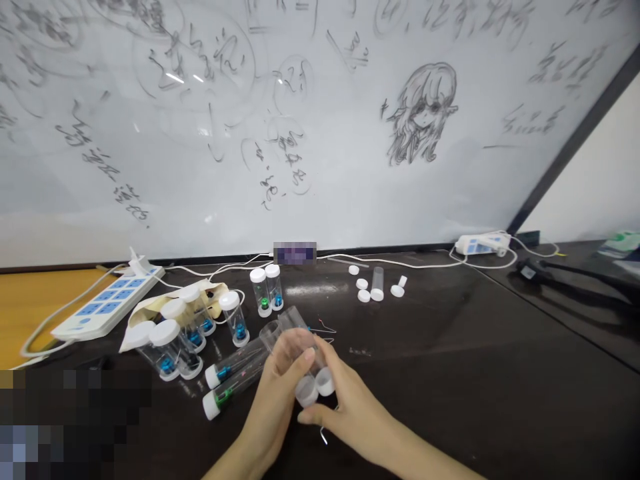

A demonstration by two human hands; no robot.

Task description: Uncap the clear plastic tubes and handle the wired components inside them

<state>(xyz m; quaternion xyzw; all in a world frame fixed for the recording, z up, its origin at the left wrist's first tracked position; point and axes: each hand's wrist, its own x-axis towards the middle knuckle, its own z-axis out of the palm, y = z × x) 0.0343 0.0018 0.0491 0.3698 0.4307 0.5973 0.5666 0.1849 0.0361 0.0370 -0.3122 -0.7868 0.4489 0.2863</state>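
My left hand (pixel 284 377) is closed around a clear plastic tube (pixel 270 331), tilted, with a white cap (pixel 306 393) at its near end. Beside it, my right hand (pixel 347 403) grips a second clear tube (pixel 293 320), whose white cap (pixel 325 381) faces me. The two tubes lean side by side between my hands, and my fingers partly cover them. To the left lie a capped tube with a blue piece (pixel 225 371) and one with a green piece (pixel 225 398). A bent metal piece (pixel 324 437) shows below my right hand.
Several white-capped tubes (pixel 235 320) with coloured pieces stand at the left, some by a cream bag (pixel 217 293). Farther right are a clear tube (pixel 378 283) and loose white caps (pixel 363 295). Power strips (pixel 113 300) and white cables lie along the whiteboard (pixel 340 200).
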